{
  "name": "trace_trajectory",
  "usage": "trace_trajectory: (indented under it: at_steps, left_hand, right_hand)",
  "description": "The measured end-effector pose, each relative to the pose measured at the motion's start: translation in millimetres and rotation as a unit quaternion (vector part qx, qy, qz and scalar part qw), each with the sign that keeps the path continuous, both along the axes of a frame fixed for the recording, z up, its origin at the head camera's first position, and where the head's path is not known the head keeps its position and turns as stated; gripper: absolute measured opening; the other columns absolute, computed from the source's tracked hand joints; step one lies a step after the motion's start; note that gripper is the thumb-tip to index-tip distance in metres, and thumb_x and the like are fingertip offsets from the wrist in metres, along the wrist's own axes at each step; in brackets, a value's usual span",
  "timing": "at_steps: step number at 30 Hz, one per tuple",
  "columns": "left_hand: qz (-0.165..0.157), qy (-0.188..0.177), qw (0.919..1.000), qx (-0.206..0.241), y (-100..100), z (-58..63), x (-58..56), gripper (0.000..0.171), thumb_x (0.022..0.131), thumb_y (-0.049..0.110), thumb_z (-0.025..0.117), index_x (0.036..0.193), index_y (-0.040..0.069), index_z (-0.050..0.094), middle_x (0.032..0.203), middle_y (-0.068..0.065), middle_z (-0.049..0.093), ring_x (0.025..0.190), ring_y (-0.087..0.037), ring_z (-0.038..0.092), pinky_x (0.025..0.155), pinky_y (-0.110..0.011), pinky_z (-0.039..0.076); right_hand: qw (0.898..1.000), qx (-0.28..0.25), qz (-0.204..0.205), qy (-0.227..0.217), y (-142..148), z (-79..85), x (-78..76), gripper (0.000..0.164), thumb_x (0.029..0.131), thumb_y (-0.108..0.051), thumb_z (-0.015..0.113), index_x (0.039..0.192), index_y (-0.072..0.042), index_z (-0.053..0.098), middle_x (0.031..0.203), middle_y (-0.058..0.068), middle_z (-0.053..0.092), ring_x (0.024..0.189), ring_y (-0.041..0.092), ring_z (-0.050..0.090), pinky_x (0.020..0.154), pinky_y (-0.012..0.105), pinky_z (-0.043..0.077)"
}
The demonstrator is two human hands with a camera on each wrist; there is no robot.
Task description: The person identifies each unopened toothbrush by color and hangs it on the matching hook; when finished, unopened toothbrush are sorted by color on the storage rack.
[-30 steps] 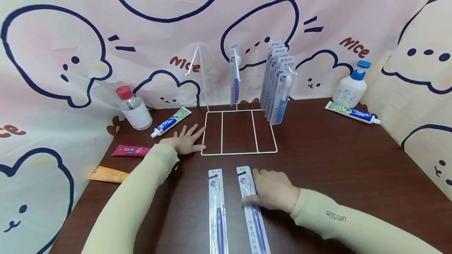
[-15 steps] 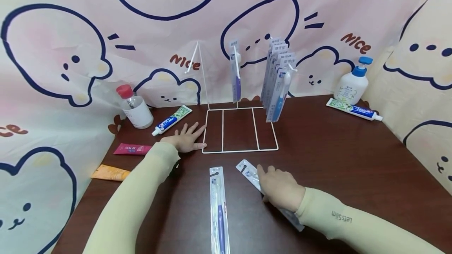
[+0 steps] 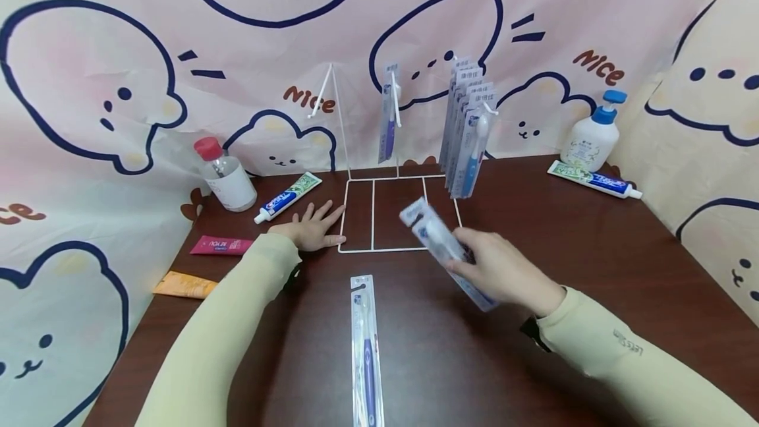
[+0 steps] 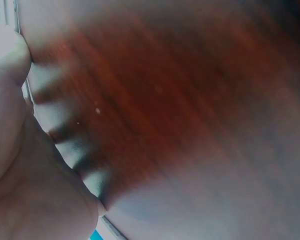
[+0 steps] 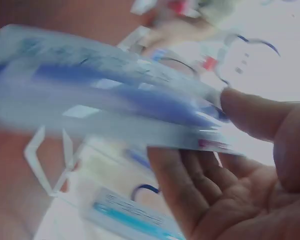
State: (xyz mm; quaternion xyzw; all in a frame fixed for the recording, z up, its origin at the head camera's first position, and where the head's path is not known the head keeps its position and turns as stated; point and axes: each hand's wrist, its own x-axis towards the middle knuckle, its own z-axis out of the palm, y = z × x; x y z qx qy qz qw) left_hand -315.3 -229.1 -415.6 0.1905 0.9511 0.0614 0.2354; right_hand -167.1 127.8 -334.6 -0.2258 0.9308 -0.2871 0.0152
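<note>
My right hand [image 3: 504, 269] holds a packaged toothbrush [image 3: 439, 242] off the table, tilted, its hole end toward the rack. In the right wrist view the pack [image 5: 105, 100], blurred with a purple handle inside, is pinched between thumb and fingers. My left hand [image 3: 311, 228] rests on the table with fingers spread, touching the left side of a white wire rack [image 3: 385, 250]. Another toothbrush pack [image 3: 367, 354] with a purple handle lies in front of the rack. On the rack's middle hook hangs one purple toothbrush pack [image 3: 388, 117]; several packs [image 3: 471, 143] hang on the right hook.
The rack's left hook [image 3: 321, 94] holds nothing. At left are a red-capped bottle [image 3: 228, 180], a toothpaste tube [image 3: 288, 198], a pink tube [image 3: 221, 245] and an orange tube [image 3: 185, 284]. A pump bottle [image 3: 593, 134] and another toothpaste tube [image 3: 593, 180] stand and lie at right.
My right hand has taken hold of the right-hand toothbrush pack, turned it slantwise and lifted it from the table toward the rack. The left hand stays in place.
</note>
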Motion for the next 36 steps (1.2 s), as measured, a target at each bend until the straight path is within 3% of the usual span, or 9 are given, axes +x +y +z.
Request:
trace_trajectory:
  at_steps: [3, 6, 16, 27, 36]
  left_hand:
    - [0.003, 0.003, 1.0000, 0.004, -1, 1.7, -0.4, 0.080, 0.089, 0.062, 0.037, 0.148, 0.027, -0.004, 0.153, -0.012, -0.009, 0.133, -0.047, -0.009, 0.097, -0.069, 0.002]
    - [0.000, 0.005, 1.0000, 0.006, -1, 2.7, -0.6, 0.079, 0.090, 0.061, 0.037, 0.148, 0.027, -0.004, 0.153, -0.012, -0.009, 0.133, -0.047, -0.009, 0.097, -0.069, 0.003]
    - [0.000, 0.003, 1.0000, 0.001, -1, 2.9, -1.3, 0.079, 0.089, 0.063, 0.036, 0.148, 0.028, -0.005, 0.153, -0.011, -0.010, 0.133, -0.046, -0.009, 0.097, -0.069, 0.003]
    - [-0.003, -0.002, 0.9999, -0.017, 1, 2.4, -2.1, 0.080, 0.088, 0.066, 0.033, 0.148, 0.029, -0.006, 0.153, -0.010, -0.011, 0.134, -0.045, -0.008, 0.098, -0.068, 0.004]
    - [-0.001, -0.002, 0.9999, -0.014, -1, -0.2, -1.3, 0.080, 0.088, 0.066, 0.034, 0.147, 0.029, -0.006, 0.153, -0.010, -0.010, 0.134, -0.045, -0.009, 0.098, -0.068, 0.003]
  right_hand:
    - [0.997, -0.081, -0.007, -0.016, -4, 21.7, -2.0, 0.040, 0.084, -0.026, 0.068, 0.120, -0.016, 0.053, 0.108, 0.004, 0.062, 0.083, 0.016, 0.063, 0.067, 0.040, 0.053]
    - [0.992, -0.128, -0.001, -0.001, -12, 37.2, -5.1, 0.048, 0.084, -0.028, 0.067, 0.128, -0.017, 0.049, 0.119, 0.004, 0.058, 0.090, 0.019, 0.063, 0.070, 0.044, 0.052]
    - [0.985, -0.170, 0.014, 0.034, -52, 61.5, -30.4, 0.046, 0.087, -0.026, 0.064, 0.130, -0.016, 0.048, 0.112, 0.002, 0.059, 0.091, 0.018, 0.063, 0.072, 0.043, 0.052]
    - [0.989, -0.142, -0.029, 0.010, -61, 59.8, -65.5, 0.045, 0.088, -0.027, 0.062, 0.128, -0.013, 0.048, 0.115, 0.005, 0.059, 0.093, 0.020, 0.062, 0.074, 0.045, 0.051]
    - [0.986, -0.156, -0.052, -0.021, -72, 53.1, -115.1, 0.037, 0.092, -0.030, 0.056, 0.123, -0.012, 0.051, 0.108, 0.004, 0.061, 0.090, 0.017, 0.060, 0.074, 0.039, 0.050]
